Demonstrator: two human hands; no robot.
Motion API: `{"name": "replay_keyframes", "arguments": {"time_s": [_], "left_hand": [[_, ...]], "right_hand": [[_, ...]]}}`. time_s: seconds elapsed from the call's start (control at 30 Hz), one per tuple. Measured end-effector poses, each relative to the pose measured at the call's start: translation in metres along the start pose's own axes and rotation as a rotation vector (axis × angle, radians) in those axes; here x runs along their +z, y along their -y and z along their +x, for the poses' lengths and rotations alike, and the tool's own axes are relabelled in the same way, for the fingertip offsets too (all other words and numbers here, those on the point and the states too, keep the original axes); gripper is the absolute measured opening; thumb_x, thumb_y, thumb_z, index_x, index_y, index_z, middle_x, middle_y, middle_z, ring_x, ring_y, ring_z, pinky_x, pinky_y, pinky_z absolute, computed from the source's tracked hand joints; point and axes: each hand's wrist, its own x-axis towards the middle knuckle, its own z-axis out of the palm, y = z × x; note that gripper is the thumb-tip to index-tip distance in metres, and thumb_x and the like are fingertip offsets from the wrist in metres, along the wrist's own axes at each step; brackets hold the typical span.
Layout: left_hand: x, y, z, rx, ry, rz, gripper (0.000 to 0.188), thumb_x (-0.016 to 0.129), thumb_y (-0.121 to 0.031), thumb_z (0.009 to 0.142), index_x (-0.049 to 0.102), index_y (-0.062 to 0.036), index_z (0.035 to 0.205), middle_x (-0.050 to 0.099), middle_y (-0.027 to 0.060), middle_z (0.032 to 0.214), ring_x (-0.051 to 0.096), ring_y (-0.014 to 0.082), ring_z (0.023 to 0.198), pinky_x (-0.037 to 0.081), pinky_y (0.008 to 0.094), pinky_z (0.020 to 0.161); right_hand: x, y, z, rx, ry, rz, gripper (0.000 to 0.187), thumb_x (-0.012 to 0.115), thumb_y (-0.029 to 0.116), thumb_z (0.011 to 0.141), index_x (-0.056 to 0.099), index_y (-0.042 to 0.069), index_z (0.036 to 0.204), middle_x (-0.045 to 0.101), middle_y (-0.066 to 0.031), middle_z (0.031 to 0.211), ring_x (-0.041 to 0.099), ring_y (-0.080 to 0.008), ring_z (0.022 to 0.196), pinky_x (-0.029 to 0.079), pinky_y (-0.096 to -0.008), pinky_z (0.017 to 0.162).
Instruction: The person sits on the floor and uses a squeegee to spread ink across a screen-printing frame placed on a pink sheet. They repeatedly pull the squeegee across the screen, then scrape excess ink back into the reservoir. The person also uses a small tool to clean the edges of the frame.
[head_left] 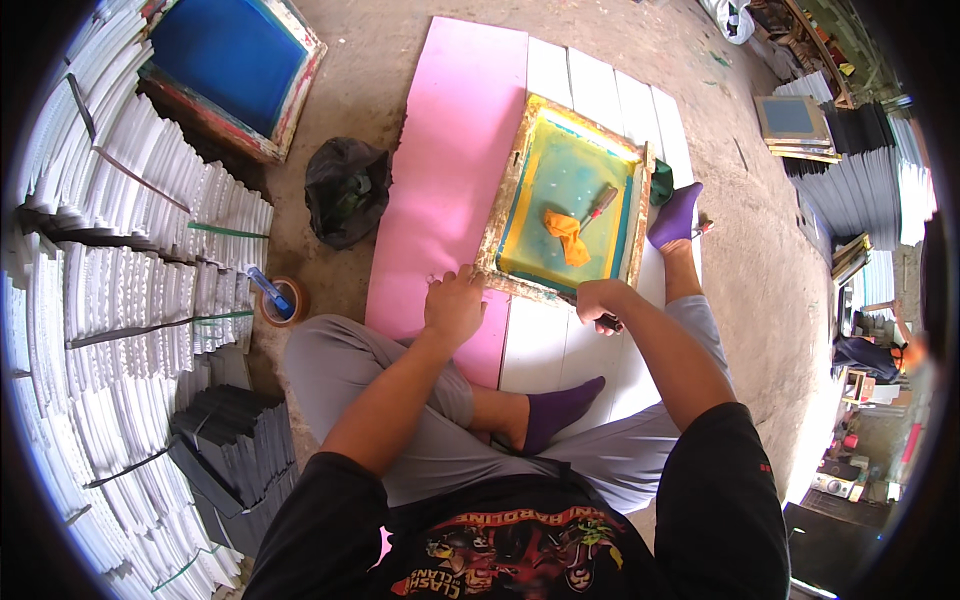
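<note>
While the person sits cross-legged on the concrete floor [380,90], the wooden screen-printing frame [505,205] lies flat before them on a row of white sheets [590,85], beside a long pink sheet [455,140]. The frame's long axis runs away from the sitter, leaning slightly to the right at its far end, with the near short edge toward the hands. The left hand [453,305] rests palm down at the frame's near left corner, fingers loosely curled and spread over the pink sheet, holding nothing that I can see. The right hand [600,302] is curled closed around a small dark object at the frame's near right corner; I cannot tell what it is. Inside the frame, on the yellow-green mesh, lie an orange rag [567,236] and a red-handled tool [600,205], the tool pointing diagonally toward the far right corner. A purple-socked foot [675,215] presses against the frame's right side.
</note>
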Motion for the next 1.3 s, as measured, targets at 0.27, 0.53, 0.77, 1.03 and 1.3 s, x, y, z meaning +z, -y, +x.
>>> {"name": "replay_keyframes", "arguments": {"time_s": [0.27,0.53,0.77,1.03,1.3], "left_hand": [[-0.009,-0.01,0.003,-0.06,0.146,0.107,0.049,0.08,-0.034,0.085,0.069,-0.0118,0.128,0.062,0.0073,0.124,0.066,0.0301,0.11,0.054,0.0513,0.096],[-0.006,-0.009,0.004,-0.065,0.12,0.132,0.047,0.082,-0.034,0.083,0.071,-0.0154,0.124,0.062,0.0048,0.125,0.066,0.03,0.109,0.055,0.0482,0.09],[-0.006,-0.009,0.002,-0.033,0.051,0.124,0.042,0.083,-0.032,0.081,0.073,-0.0148,0.118,0.064,0.0048,0.118,0.068,0.0309,0.102,0.056,0.0495,0.085],[-0.013,-0.005,-0.006,-0.007,-0.12,-0.149,0.028,0.078,-0.025,0.088,0.076,-0.0094,0.111,0.072,0.0068,0.107,0.069,0.0308,0.095,0.056,0.0471,0.084],[0.005,0.028,-0.016,-0.183,0.029,-0.883,0.021,0.071,-0.021,0.099,0.074,-0.0001,0.104,0.073,0.0093,0.085,0.065,0.014,0.069,0.053,0.0313,0.065]], "right_hand": [[0.048,-0.015,-0.002,-0.129,-0.307,0.102,0.014,0.058,0.0,0.079,0.068,-0.01,0.082,0.073,-0.0247,0.077,0.073,-0.034,0.061,0.06,-0.0463,0.058],[0.105,-0.022,0.03,-0.152,-0.611,0.272,0.035,0.06,0.012,0.087,0.066,0.001,0.119,0.072,-0.0283,0.114,0.068,-0.0447,0.113,0.053,-0.0521,0.099],[0.133,-0.028,0.054,-0.195,-0.713,0.416,0.039,0.061,0.017,0.089,0.063,0.004,0.126,0.073,-0.0291,0.11,0.071,-0.0469,0.105,0.056,-0.0551,0.094],[0.167,0.008,0.051,-0.42,-0.73,0.571,0.029,0.063,0.02,0.086,0.063,0.005,0.111,0.072,-0.0293,0.093,0.07,-0.0503,0.092,0.056,-0.0591,0.085],[0.16,0.09,0.032,-0.764,-0.553,0.695,0.026,0.067,0.019,0.084,0.066,0.003,0.105,0.073,-0.0251,0.092,0.071,-0.0453,0.092,0.056,-0.0524,0.083]]}}
